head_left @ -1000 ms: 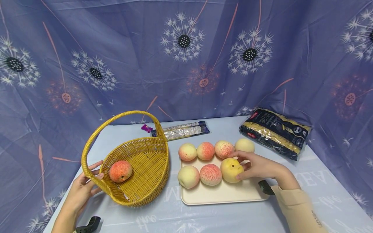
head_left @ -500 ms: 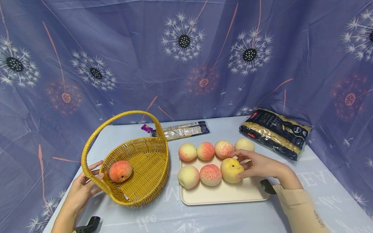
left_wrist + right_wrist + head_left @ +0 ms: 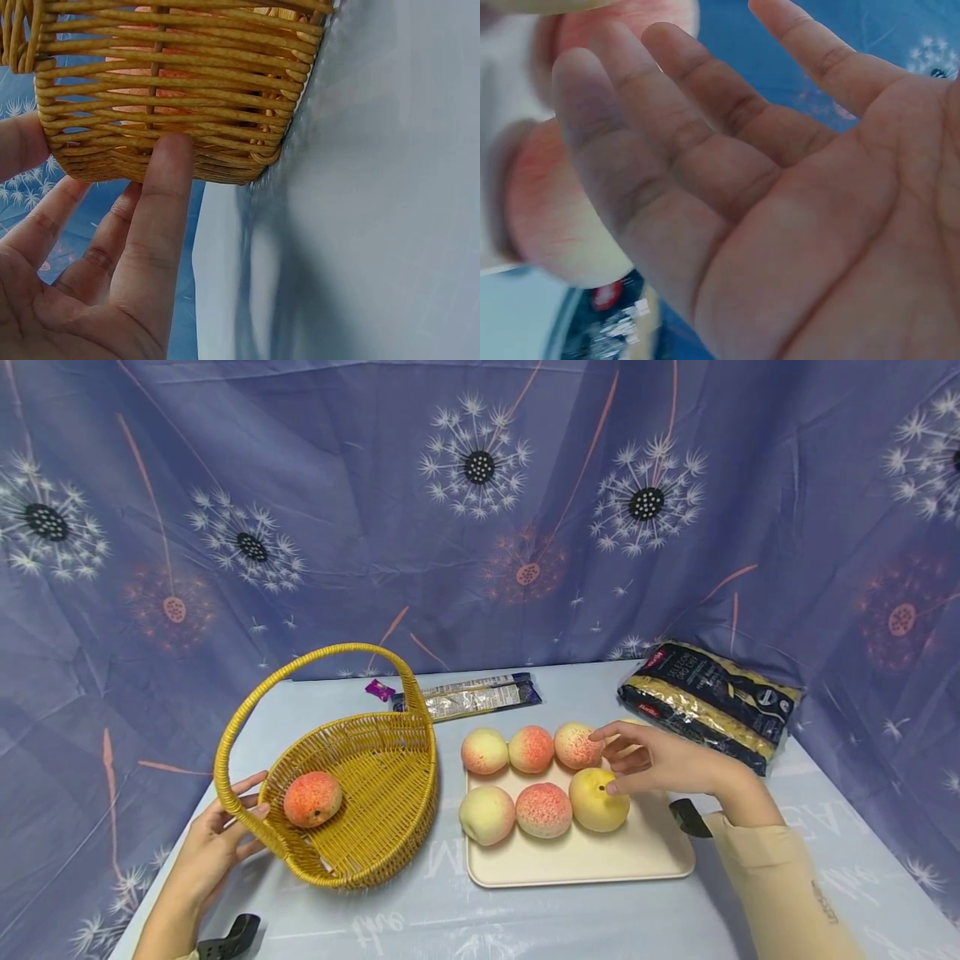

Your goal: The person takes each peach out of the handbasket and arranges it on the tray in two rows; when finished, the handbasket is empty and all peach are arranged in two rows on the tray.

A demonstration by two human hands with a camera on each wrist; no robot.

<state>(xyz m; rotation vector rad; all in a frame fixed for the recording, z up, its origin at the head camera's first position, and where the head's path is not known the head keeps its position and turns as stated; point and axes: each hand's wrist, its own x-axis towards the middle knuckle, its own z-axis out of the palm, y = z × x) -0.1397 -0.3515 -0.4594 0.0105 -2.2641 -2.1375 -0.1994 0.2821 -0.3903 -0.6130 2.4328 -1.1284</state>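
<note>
Head view: the right hand (image 3: 660, 764) has come up off the yellow peach (image 3: 598, 799), which sits on the cream tray (image 3: 577, 860) at the right end of the tray's near row. Half a second ago those fingers were wrapped over that peach; now they are spread and loose above it, tips reaching toward the red-speckled peach (image 3: 576, 744) in the tray's far row, one fingertip just brushing the yellow one. The right wrist view confirms it: palm wide, fingers (image 3: 667, 142) apart, gripping nothing, pink fruit blurred behind them. My read is that the grab was let go and the hand is switching targets.

Left of the tray, the left hand (image 3: 217, 843) is unchanged, flat fingers (image 3: 161, 202) pressed against the yellow wicker basket (image 3: 352, 793), steadying its wall. One red peach (image 3: 312, 799) lies inside the basket. Beyond the tray lie a pasta bag (image 3: 705, 702) and a silver wrapper (image 3: 468, 696), both unmoved.
</note>
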